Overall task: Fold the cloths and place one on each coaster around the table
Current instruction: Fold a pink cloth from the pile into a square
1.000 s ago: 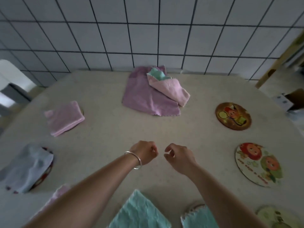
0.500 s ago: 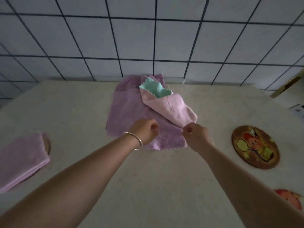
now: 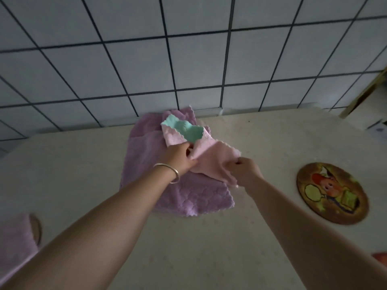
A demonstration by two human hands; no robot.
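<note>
while beige table (image 3: pixel 209 248) carries all, purple cloth (image 3: pixel 188 197) lies flat under both hands; pink cloth (image 3: pixel 211 162) atop it, left hand (image 3: pixel 180 158) pinching its left edge, right hand (image 3: pixel 247 170) pinching right corner; teal cloth (image 3: pixel 188 130) just beyond left hand; cartoon coaster (image 3: pixel 333 193) right of right hand.

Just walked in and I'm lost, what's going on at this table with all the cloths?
A person is setting folded cloths on coasters. Both hands, left and right, grip the pink cloth on top of the pile, over a purple cloth and a teal one. The cartoon coaster on the right is bare; a folded purple cloth covers a coaster at the left edge.
</note>
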